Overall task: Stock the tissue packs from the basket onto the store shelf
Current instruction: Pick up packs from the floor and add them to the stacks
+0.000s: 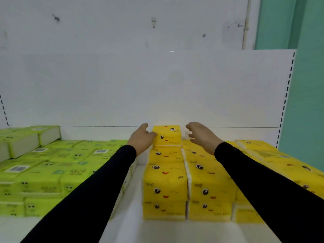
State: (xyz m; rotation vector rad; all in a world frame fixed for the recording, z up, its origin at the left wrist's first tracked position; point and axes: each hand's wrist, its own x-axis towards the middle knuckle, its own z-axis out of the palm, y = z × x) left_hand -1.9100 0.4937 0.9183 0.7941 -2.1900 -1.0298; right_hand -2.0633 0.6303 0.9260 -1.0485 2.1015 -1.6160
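Touching yellow tissue pack (166,135), left hand (142,139) grip loose, right hand (201,137) apart beside it

"580" on yellow tissue pack (164,181)

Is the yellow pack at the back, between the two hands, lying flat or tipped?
Flat. The yellow pack rests level on the yellow packs beneath; left hand touches its side, right hand is apart.

Bright, even light (edges blurred)
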